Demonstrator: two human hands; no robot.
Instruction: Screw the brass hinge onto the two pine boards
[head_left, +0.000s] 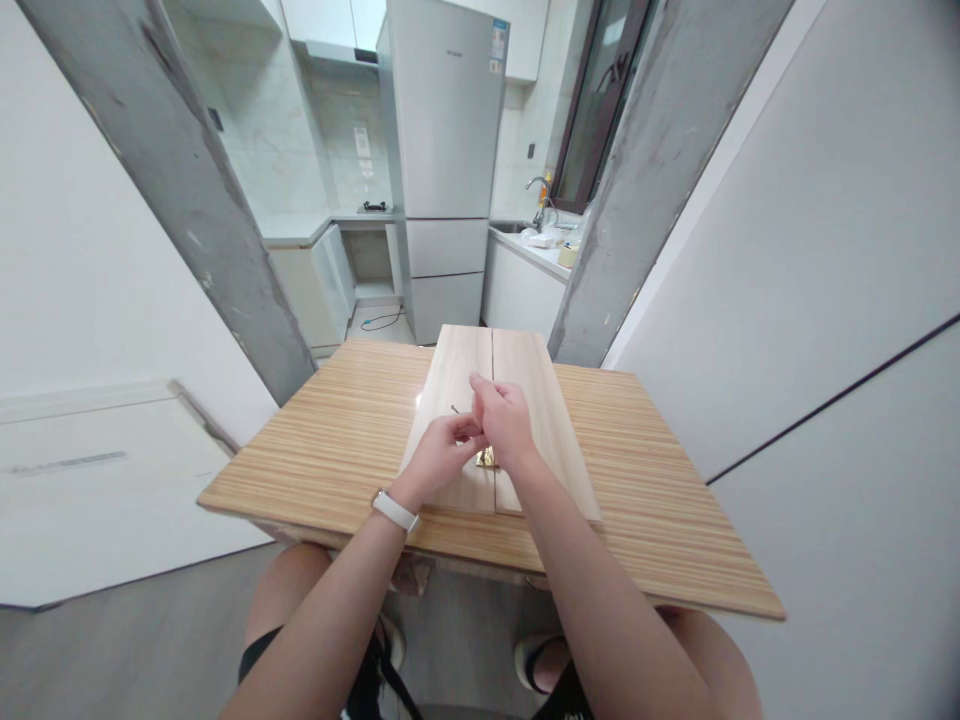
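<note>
Two pale wooden boards lie side by side, the left board (459,360) and the right board (536,400), with a narrow seam between them. A brass hinge (486,457) sits over the seam, partly covered by my hands. My left hand (444,455) is closed in a pinch just left of the hinge, its fingertips meeting those of my right hand (506,420). The right fingers are curled together above the boards. Whatever is between the fingers is hidden. A small screw-like piece (454,409) shows by my left fingers; whether it is held cannot be made out.
The boards rest on a wood-grain table (360,430) in front of my knees. Beyond it stand a silver fridge (450,130), a counter with a sink and faucet (538,200), and grey wall edges (607,300) on both sides. A black cable (382,320) lies on the floor.
</note>
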